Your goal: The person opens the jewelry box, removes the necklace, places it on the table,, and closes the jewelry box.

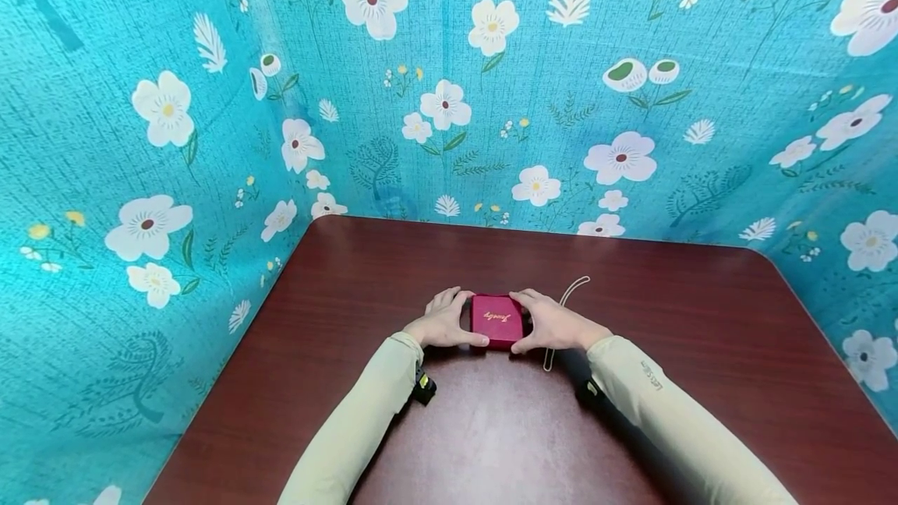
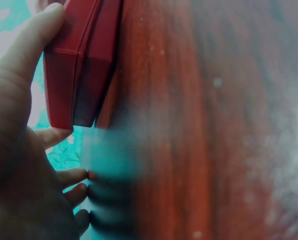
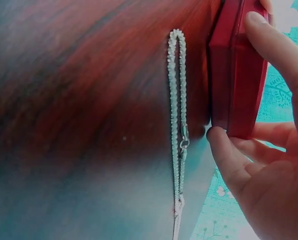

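A small red jewelry box (image 1: pixel 496 322) with gold lettering lies on the table between both hands, its lid down on the base. My left hand (image 1: pixel 443 322) holds its left side, thumb at the near corner and index finger at the far one. On the opposite side, my right hand (image 1: pixel 557 324) grips it likewise, with the thumb on the lid's edge in the right wrist view. A silver chain necklace (image 3: pixel 172 100) with a clasp lies in a long narrow loop beside the box. In the head view the right hand covers the necklace's middle.
The dark red wooden table (image 1: pixel 393 256) has a glossy patch of reflected light near its front. A blue flowered cloth (image 1: pixel 449 162) hangs behind the table and along its left and right sides. Dark wrist cameras sit under both pale sleeves (image 1: pixel 372 411).
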A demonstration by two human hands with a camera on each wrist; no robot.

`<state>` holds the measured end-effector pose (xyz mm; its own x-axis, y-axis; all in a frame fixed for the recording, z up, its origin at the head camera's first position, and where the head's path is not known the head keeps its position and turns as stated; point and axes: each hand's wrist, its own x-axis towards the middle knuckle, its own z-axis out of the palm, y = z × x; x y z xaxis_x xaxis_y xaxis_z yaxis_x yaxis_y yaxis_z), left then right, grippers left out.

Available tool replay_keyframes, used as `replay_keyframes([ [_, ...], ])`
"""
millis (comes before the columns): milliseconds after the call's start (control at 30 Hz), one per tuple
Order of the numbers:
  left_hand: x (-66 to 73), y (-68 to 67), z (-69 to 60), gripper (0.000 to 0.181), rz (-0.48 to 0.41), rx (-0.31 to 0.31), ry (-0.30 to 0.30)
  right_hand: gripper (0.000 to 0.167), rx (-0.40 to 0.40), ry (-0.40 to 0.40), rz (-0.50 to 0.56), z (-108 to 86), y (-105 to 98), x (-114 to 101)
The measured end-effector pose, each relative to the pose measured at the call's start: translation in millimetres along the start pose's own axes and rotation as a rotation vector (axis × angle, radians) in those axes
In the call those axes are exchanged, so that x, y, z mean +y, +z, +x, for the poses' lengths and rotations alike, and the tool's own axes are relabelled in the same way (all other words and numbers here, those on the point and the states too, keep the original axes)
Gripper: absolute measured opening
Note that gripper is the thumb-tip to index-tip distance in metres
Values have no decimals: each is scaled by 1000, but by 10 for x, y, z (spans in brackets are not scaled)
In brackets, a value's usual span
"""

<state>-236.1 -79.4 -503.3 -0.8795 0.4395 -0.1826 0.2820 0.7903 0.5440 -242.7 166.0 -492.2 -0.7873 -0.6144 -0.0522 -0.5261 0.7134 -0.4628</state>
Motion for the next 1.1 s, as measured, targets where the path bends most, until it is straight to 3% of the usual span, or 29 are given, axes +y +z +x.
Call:
replay_keyframes([
  [1100, 26, -48, 5, 97, -17, -39, -44, 99, 2, 31, -57, -15, -44, -112],
])
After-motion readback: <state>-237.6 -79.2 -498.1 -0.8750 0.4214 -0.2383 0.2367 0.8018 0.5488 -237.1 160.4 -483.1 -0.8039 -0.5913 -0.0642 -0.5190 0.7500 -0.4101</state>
